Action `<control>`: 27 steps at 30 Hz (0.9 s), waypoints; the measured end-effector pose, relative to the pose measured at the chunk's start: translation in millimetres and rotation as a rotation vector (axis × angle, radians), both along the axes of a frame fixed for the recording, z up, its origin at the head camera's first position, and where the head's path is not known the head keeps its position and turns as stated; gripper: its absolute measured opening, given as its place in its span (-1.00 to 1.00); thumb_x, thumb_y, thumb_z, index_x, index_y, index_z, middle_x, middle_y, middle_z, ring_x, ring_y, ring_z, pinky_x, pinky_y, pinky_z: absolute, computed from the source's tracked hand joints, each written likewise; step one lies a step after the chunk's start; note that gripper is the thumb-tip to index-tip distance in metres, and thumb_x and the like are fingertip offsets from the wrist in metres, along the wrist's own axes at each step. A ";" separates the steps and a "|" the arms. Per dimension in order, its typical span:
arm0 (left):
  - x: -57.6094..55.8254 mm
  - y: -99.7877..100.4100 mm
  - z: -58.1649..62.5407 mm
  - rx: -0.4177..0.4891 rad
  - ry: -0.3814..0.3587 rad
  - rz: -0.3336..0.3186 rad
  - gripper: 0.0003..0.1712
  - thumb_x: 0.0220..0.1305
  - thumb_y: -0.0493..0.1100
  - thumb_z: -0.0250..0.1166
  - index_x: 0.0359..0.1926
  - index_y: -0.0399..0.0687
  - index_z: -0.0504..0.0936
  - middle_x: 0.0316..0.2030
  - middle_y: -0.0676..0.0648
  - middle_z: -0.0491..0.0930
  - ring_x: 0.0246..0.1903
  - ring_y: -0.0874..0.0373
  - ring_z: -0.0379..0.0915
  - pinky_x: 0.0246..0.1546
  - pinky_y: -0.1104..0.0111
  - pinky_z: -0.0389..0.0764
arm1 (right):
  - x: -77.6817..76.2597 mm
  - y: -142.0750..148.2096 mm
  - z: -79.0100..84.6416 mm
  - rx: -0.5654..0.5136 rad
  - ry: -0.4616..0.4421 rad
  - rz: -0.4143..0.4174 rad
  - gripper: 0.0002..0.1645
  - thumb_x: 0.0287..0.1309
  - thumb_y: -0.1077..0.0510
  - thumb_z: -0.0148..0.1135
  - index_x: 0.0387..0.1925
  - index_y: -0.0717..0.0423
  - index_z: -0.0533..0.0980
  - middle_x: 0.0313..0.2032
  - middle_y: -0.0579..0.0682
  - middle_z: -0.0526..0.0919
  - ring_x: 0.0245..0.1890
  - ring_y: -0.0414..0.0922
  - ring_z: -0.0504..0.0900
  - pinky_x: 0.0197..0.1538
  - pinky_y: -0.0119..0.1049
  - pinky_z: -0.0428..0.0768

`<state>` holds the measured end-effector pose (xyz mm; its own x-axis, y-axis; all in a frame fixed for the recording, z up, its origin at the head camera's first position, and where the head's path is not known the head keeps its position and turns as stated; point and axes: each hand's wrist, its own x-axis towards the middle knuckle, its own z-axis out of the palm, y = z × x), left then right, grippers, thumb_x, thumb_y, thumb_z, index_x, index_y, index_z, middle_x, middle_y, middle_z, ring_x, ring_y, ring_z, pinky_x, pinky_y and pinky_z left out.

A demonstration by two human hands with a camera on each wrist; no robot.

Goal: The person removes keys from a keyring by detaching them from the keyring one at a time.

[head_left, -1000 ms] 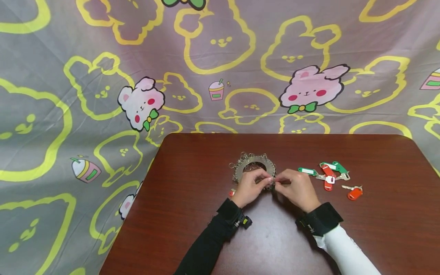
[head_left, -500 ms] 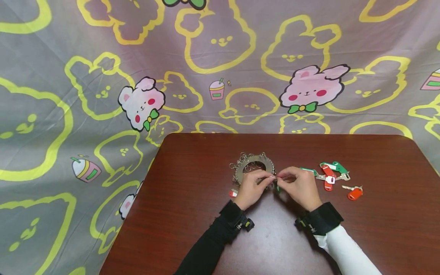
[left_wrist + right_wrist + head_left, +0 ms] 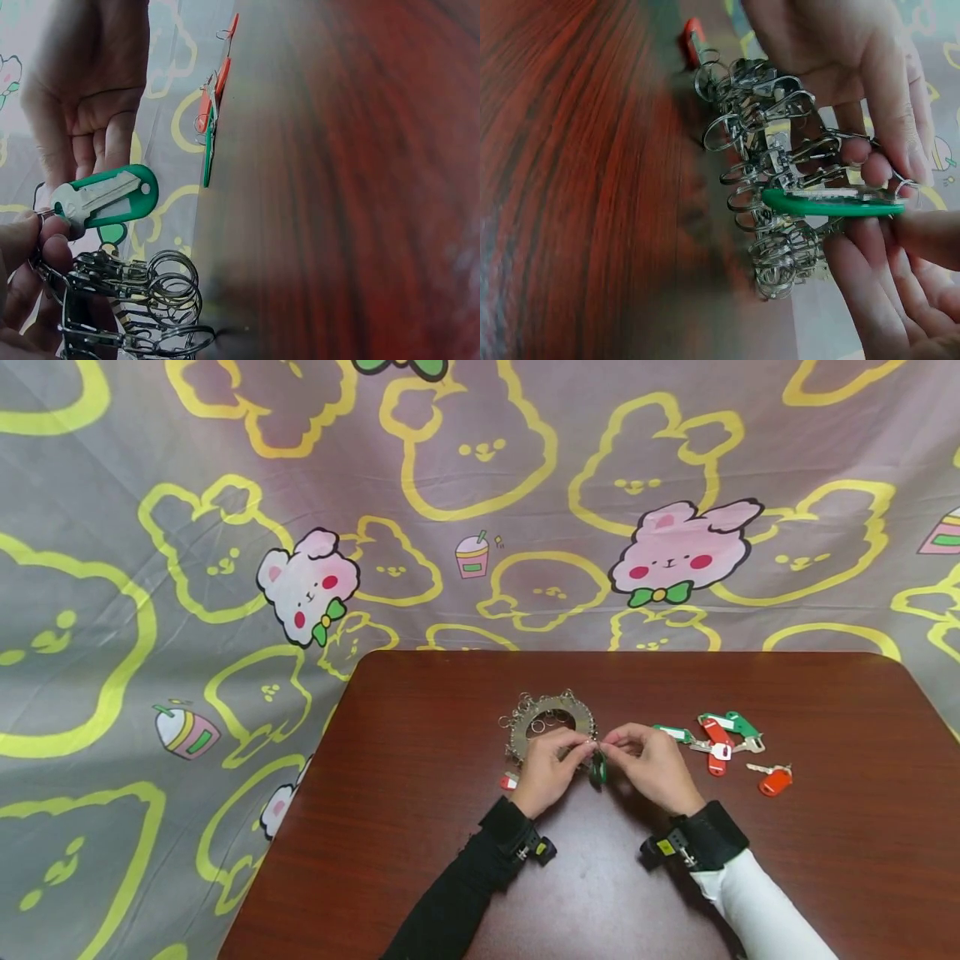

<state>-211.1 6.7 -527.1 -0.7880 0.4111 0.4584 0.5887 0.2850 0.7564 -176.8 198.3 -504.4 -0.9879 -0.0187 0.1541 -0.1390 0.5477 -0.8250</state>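
A large flat metal key ring [image 3: 517,739], hung all round with small clips and split rings [image 3: 739,199], leans up behind my left hand [image 3: 550,772]. Its near edge is hidden by that hand, whose thumb and fingers pinch a small split ring at the large ring's right side. From there hangs a green key tag [image 3: 597,768] with a silver key [image 3: 105,193] lying along it. My right hand [image 3: 654,768] meets the left fingertips and pinches the wire at the tag's end. Fingers partly cover this joint, and I cannot tell whether the tag's ring is threaded through.
Right of my hands lie green tags [image 3: 738,724], red tags [image 3: 717,762] and keys in a loose pile. An orange tag with a key [image 3: 776,783] sits apart. A red-and-white tag [image 3: 509,782] lies beside my left hand. Patterned cloth hangs behind the table [image 3: 420,827].
The green tag, hidden a second ago, now hangs in sight below my fingertips. Both hands and the large ring have shifted slightly, and the right wrist has turned a little.
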 end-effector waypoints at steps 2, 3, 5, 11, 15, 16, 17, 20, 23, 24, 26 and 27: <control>-0.3 -0.7 0.4 -0.013 -0.019 -0.005 -0.83 0.46 -0.16 0.32 -0.17 -0.15 0.78 -0.29 -0.05 0.76 -0.26 0.29 0.65 -0.12 0.52 0.63 | 0.1 1.1 0.9 0.005 -0.022 0.029 -0.92 0.33 0.20 0.38 -0.25 0.14 0.66 -0.34 0.03 0.77 -0.37 -0.13 0.73 -0.34 -0.38 0.60; -0.6 -1.2 0.9 -0.022 -0.032 -0.009 -0.83 0.46 -0.16 0.32 -0.18 -0.16 0.77 -0.29 -0.05 0.77 -0.27 0.30 0.65 -0.11 0.52 0.63 | 0.2 1.6 1.3 0.017 -0.017 0.040 -0.94 0.34 0.21 0.38 -0.25 0.14 0.65 -0.34 0.02 0.76 -0.37 -0.13 0.73 -0.34 -0.37 0.60; -1.5 -2.2 2.0 -0.043 -0.057 -0.018 -0.83 0.47 -0.16 0.31 -0.18 -0.16 0.77 -0.30 -0.05 0.77 -0.28 0.32 0.65 -0.12 0.53 0.63 | 1.0 1.8 3.0 0.067 0.039 0.066 -0.96 0.31 0.25 0.39 -0.27 0.13 0.64 -0.36 0.00 0.75 -0.38 -0.14 0.72 -0.34 -0.34 0.61; -5.4 -4.9 4.0 -0.064 -0.149 -0.083 -0.80 0.48 -0.14 0.30 -0.17 -0.15 0.79 -0.35 -0.05 0.78 -0.33 0.36 0.64 -0.21 0.55 0.58 | 4.4 -1.5 7.1 0.302 0.363 0.144 -0.81 0.13 0.40 0.47 -0.33 0.12 0.61 -0.39 -0.06 0.68 -0.41 -0.20 0.61 -0.35 -0.25 0.59; -6.0 -6.2 5.8 -0.063 -0.190 -0.109 -0.78 0.48 -0.12 0.30 -0.19 -0.16 0.80 -0.34 -0.06 0.78 -0.35 0.41 0.58 -0.24 0.55 0.55 | 5.0 -2.0 6.5 0.335 0.467 0.202 -0.73 0.04 0.44 0.51 -0.34 0.09 0.61 -0.38 -0.09 0.65 -0.39 -0.23 0.61 -0.34 -0.24 0.61; -6.2 -6.4 6.4 -0.061 -0.198 -0.113 -0.78 0.48 -0.13 0.30 -0.19 -0.16 0.80 -0.34 -0.07 0.78 -0.35 0.42 0.57 -0.24 0.56 0.55 | 4.6 -1.4 6.1 0.329 0.468 0.213 -0.73 0.04 0.43 0.51 -0.34 0.09 0.62 -0.37 -0.10 0.66 -0.38 -0.23 0.63 -0.33 -0.25 0.62; -6.1 -6.7 7.3 -0.064 -0.200 -0.112 -0.78 0.48 -0.12 0.30 -0.19 -0.16 0.80 -0.34 -0.07 0.78 -0.35 0.41 0.56 -0.25 0.56 0.54 | 4.0 -0.8 5.5 0.320 0.458 0.219 -0.75 0.05 0.42 0.52 -0.33 0.08 0.63 -0.37 -0.11 0.68 -0.38 -0.24 0.64 -0.32 -0.26 0.64; -6.2 -7.2 8.1 -0.062 -0.208 -0.119 -0.78 0.49 -0.13 0.30 -0.20 -0.17 0.79 -0.35 -0.08 0.77 -0.36 0.38 0.56 -0.27 0.56 0.53 | 3.1 1.3 5.6 0.253 0.371 0.219 -0.81 0.12 0.37 0.50 -0.30 0.07 0.66 -0.37 -0.11 0.73 -0.37 -0.24 0.70 -0.31 -0.30 0.68; -5.9 -7.3 8.1 -0.066 -0.206 -0.112 -0.77 0.49 -0.12 0.29 -0.20 -0.16 0.80 -0.34 -0.07 0.77 -0.35 0.37 0.57 -0.24 0.55 0.54 | 4.0 2.9 8.1 0.165 0.270 0.215 -0.86 0.18 0.29 0.49 -0.25 0.06 0.69 -0.36 -0.10 0.77 -0.36 -0.24 0.75 -0.30 -0.33 0.70; -5.9 -7.3 8.0 -0.065 -0.206 -0.111 -0.77 0.49 -0.12 0.29 -0.20 -0.16 0.80 -0.33 -0.07 0.78 -0.34 0.37 0.57 -0.23 0.55 0.54 | 4.3 2.8 8.9 0.142 0.243 0.210 -0.86 0.18 0.26 0.51 -0.24 0.05 0.70 -0.36 -0.11 0.78 -0.37 -0.24 0.75 -0.30 -0.34 0.71; -5.9 -7.3 8.0 -0.067 -0.202 -0.104 -0.77 0.49 -0.12 0.30 -0.19 -0.15 0.80 -0.32 -0.07 0.78 -0.32 0.38 0.56 -0.20 0.54 0.55 | 5.2 1.6 9.8 0.119 0.213 0.200 -0.84 0.14 0.21 0.55 -0.24 0.02 0.72 -0.37 -0.13 0.78 -0.38 -0.27 0.74 -0.31 -0.36 0.70; -5.8 -7.3 8.1 -0.069 -0.202 -0.101 -0.78 0.48 -0.12 0.31 -0.19 -0.15 0.80 -0.31 -0.06 0.78 -0.31 0.39 0.55 -0.19 0.54 0.55 | 5.4 0.7 9.6 0.113 0.208 0.193 -0.83 0.11 0.19 0.58 -0.25 0.01 0.73 -0.37 -0.14 0.78 -0.39 -0.28 0.74 -0.31 -0.37 0.70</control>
